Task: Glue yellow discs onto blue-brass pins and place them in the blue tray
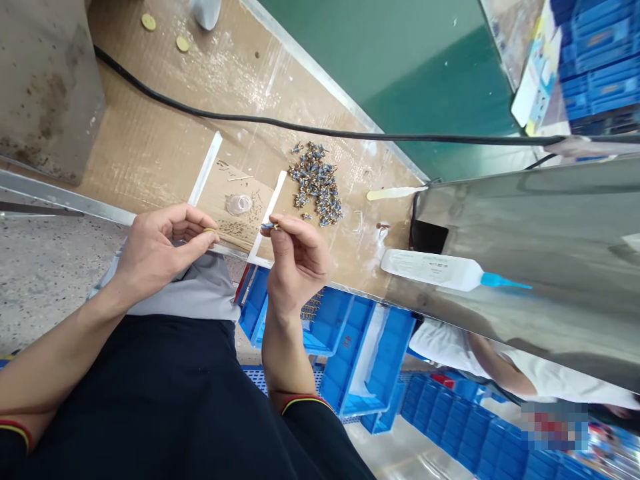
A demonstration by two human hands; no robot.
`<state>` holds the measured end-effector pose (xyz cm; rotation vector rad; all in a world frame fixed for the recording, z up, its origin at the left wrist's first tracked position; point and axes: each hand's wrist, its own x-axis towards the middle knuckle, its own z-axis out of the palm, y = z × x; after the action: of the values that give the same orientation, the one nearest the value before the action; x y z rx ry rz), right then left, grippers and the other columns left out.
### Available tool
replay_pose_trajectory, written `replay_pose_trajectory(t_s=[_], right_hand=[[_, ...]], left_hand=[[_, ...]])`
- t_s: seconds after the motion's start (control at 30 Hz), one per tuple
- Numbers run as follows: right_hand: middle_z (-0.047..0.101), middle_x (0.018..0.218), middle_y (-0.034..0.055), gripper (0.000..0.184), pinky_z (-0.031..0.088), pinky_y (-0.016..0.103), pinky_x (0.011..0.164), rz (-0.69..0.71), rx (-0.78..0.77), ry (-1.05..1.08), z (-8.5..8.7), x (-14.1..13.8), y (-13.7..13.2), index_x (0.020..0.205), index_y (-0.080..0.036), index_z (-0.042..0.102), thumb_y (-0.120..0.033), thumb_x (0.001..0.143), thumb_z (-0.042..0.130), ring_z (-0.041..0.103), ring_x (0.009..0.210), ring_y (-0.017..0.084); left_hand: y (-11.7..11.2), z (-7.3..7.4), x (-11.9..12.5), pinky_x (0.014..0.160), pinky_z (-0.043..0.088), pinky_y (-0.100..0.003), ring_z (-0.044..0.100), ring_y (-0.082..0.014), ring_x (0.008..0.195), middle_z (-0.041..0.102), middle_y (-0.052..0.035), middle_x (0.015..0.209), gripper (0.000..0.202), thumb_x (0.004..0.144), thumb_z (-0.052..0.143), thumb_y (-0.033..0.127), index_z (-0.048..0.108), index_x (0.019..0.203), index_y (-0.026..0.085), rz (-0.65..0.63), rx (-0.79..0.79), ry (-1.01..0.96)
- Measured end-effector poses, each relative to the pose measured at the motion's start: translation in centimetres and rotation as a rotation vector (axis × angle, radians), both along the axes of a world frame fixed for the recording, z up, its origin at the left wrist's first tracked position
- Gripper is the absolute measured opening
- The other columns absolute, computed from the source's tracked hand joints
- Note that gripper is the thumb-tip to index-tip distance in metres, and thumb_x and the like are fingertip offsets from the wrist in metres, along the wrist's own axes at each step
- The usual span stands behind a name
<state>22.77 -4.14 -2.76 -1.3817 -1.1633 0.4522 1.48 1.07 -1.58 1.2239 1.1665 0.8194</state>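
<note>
Being pinched firmly by the right hand [297, 261], a small blue-and-metal part [269, 227] is held with its long axis lying nearly level across the view and its tip pointed at 9 o'clock. It is aimed toward the left hand [160, 257], which is closed on a small brass piece [211, 231] held just apart from it. Beyond the hands, a bench is covered by cardboard sheeting [150, 153]. A clear plastic cap [239, 204] is laid on it at 12 o'clock, and a heap of similar blue-and-metal parts [315, 183] is spread at 1 o'clock. A squeeze bottle with a blue nozzle [440, 270] is seen at 3 o'clock, near a wooden stick [395, 193]. Blue plastic crates [345, 327] are set at 5 o'clock, a co-worker in white [500, 360] is seen at 4 o'clock, and a concrete floor [40, 280] is visible at 9 o'clock.
</note>
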Motion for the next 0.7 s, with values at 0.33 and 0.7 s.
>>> replay_pose_trajectory(t_s=[0.33,0.7], right_hand=[[0.091,0.114,-0.0025,0.012,0.077,0.029,0.084,0.060,-0.024,0.290,-0.4,0.6,0.1,0.118,-0.033,0.088,-0.029,0.108,0.085,0.088,0.090,0.014],[0.092,0.118,-0.0015,0.019,0.074,0.043,0.109,0.025,0.065,-0.267,-2.3,2.3,2.1,0.123,-0.034,0.090,-0.023,0.114,0.078,0.089,0.117,0.019]], left_hand=[[0.3,0.6,-0.1,0.080,0.072,-0.026,0.086,-0.0162,0.081,0.090,-0.0011,0.097,0.005,0.104,0.088,0.027,0.092,0.106,0.025,-0.031,-0.010,-0.178],[0.4,-1.8,0.4,0.077,0.077,-0.028,0.088,-0.0194,0.079,0.090,-0.0047,0.093,0.017,0.101,0.092,0.028,0.090,0.115,0.020,0.037,-0.097,-0.193]])
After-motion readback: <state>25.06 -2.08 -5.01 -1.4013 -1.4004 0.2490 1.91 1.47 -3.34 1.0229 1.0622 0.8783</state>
